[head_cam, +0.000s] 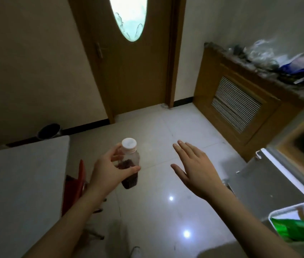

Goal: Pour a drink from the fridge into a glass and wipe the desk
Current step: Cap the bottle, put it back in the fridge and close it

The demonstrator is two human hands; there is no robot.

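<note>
A clear plastic bottle (130,164) with a white cap and dark red drink in its lower half is upright above the tiled floor. My left hand (108,171) is shut on it, thumb in front and fingers behind. My right hand (195,168) hovers a little to the right of the bottle, fingers spread, holding nothing. The open fridge door (270,181) stands at the right edge, with a white shelf (285,213) holding a green packet. The desk (17,183), covered in pale grey, fills the lower left. No glass or cloth is in view.
A red stool (74,185) is tucked beside the desk. A dark bin (49,131) stands by the wall. A wooden door (132,71) is straight ahead. A wooden radiator cabinet (240,101) with clutter on top lines the right wall. Glossy floor tiles lie between.
</note>
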